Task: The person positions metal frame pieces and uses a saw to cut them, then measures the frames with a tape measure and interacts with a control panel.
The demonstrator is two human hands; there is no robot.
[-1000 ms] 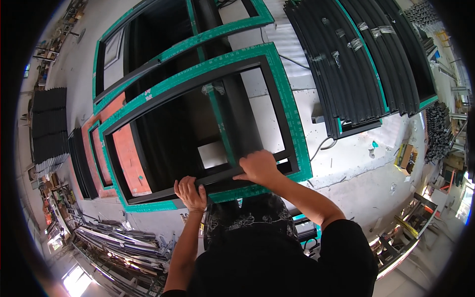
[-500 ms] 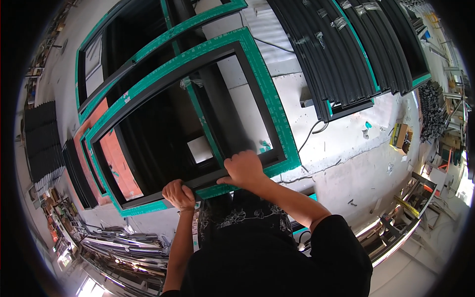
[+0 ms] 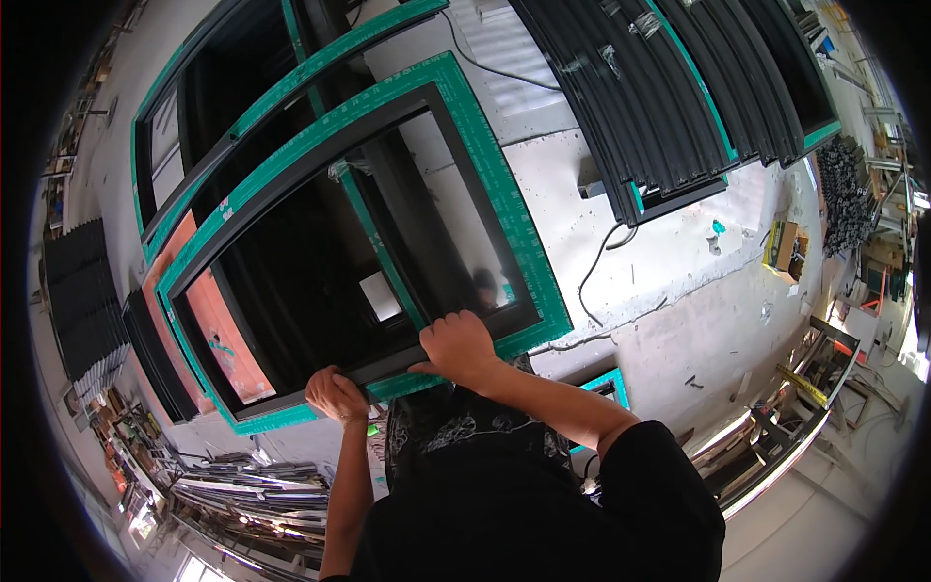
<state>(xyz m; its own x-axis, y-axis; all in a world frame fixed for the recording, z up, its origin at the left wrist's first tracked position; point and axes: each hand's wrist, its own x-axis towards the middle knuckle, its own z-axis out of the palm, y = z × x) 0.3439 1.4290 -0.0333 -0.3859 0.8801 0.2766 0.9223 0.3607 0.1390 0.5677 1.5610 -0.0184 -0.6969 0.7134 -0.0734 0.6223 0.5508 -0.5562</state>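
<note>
Floor: pale, scuffed.
Left hand: fingers curled, gripping near side of green-edged frame.
Right hand: closed on same side, thumb extended.

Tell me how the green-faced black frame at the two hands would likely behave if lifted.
The green-faced black frame is probably stiff: its sides meet at crisp corners. Its green covering looks smooth, so it may feel slippery. With the left hand and right hand both on the near edge, lifting there would likely tilt it.
</note>
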